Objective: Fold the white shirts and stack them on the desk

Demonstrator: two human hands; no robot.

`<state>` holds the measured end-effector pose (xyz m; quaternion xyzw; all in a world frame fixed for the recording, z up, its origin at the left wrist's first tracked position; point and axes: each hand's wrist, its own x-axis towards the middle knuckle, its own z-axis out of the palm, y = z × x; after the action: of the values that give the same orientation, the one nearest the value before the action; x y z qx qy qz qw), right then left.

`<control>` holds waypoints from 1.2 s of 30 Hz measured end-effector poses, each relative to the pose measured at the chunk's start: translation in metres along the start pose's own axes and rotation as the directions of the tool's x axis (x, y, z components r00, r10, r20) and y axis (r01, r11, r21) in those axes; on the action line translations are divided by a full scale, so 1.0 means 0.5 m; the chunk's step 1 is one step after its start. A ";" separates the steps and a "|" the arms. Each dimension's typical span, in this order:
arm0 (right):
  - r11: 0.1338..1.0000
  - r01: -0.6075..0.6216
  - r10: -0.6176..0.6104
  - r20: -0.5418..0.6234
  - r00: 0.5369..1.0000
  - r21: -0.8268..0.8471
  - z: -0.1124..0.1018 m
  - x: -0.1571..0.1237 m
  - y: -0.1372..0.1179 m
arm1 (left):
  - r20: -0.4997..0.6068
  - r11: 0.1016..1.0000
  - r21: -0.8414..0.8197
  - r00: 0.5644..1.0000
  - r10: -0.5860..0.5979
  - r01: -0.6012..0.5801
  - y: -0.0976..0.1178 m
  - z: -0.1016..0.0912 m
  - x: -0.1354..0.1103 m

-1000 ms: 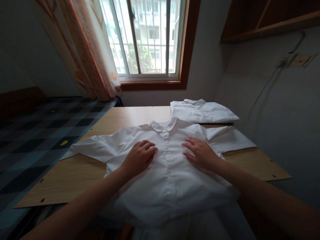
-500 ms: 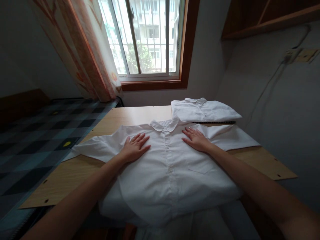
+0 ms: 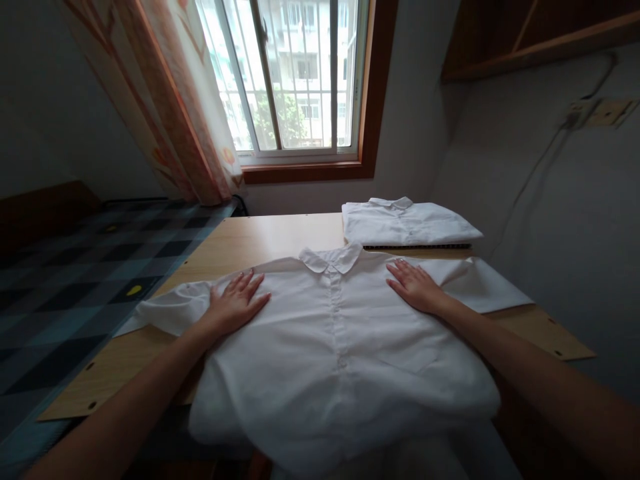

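Note:
A white short-sleeved shirt [image 3: 340, 340] lies front up on a light wooden board [image 3: 270, 237], collar toward the window and both sleeves spread sideways. My left hand [image 3: 235, 303] lies flat on the shirt's left shoulder, fingers stretched out and open. My right hand [image 3: 415, 285] rests flat on the right shoulder, also open. The shirt's hem hangs over the board's near edge.
A second white shirt, folded [image 3: 407, 223], sits at the board's far right corner. A checked blue and black bed cover [image 3: 75, 273] lies to the left. Behind are a window [image 3: 295, 73] with a patterned curtain [image 3: 180, 100], and a wall on the right.
Both hands have slid outward from beside the button placket to the shoulders, flattening the cloth. The shirt now lies wider and smoother.

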<state>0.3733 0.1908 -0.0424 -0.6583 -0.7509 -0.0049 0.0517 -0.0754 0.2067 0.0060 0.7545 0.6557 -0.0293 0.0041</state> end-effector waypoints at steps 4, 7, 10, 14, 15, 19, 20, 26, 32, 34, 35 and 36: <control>0.999 0.040 -0.041 -0.040 0.998 -0.026 -0.003 -0.043 0.007 | 0.051 0.994 -0.013 0.993 -0.108 0.108 -0.007 -0.012 -0.039; 0.995 0.101 -0.102 -0.039 0.994 -0.022 -0.031 -0.044 0.004 | 0.038 0.988 0.032 0.987 -0.154 0.153 -0.007 -0.029 -0.035; 0.997 0.064 -0.067 -0.075 0.995 -0.043 -0.076 -0.015 -0.034 | -0.062 0.989 0.119 0.994 -0.085 0.092 0.032 -0.055 -0.001; 0.999 -0.033 0.026 -0.210 0.977 -0.029 -0.119 0.048 -0.123 | -0.228 0.994 0.097 0.971 0.066 -0.045 0.138 -0.080 0.068; 0.997 -0.070 0.067 -0.223 0.973 -0.007 -0.121 0.064 -0.143 | -0.252 0.996 0.075 0.965 0.069 -0.052 0.163 -0.082 0.085; 0.976 -0.197 0.208 -0.129 0.969 0.096 -0.106 0.116 -0.180 | -0.297 0.998 -0.019 0.954 0.048 -0.057 0.210 -0.064 0.147; 0.972 -0.201 0.213 -0.106 0.971 0.119 -0.099 0.124 -0.178 | -0.304 0.997 -0.041 0.951 0.049 -0.065 0.207 -0.056 0.159; 0.947 -0.100 0.140 -0.114 0.984 0.304 -0.069 0.147 -0.145 | -0.319 0.941 -0.113 0.909 0.270 -0.319 0.152 -0.018 0.206; 0.961 0.003 0.114 -0.409 0.905 0.277 -0.054 0.169 -0.165 | -0.315 0.908 -0.270 0.921 0.230 -0.319 0.157 -0.048 0.205; 0.979 0.057 0.043 -0.470 0.881 0.196 -0.045 0.176 -0.167 | -0.388 0.934 -0.226 0.905 0.173 -0.276 0.164 -0.064 0.198; 0.985 0.075 0.011 -0.484 0.875 0.157 -0.040 0.181 -0.166 | -0.426 0.950 -0.178 0.890 0.162 -0.258 0.167 -0.070 0.196; 0.989 0.081 -0.011 -0.490 0.871 0.123 -0.035 0.185 -0.164 | -0.452 0.963 -0.123 0.878 0.160 -0.239 0.170 -0.075 0.195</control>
<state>0.2817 0.2700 -0.0123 -0.6124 -0.7274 -0.1196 0.2854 0.0235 0.2928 0.0357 0.8019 0.5583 0.1992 -0.0744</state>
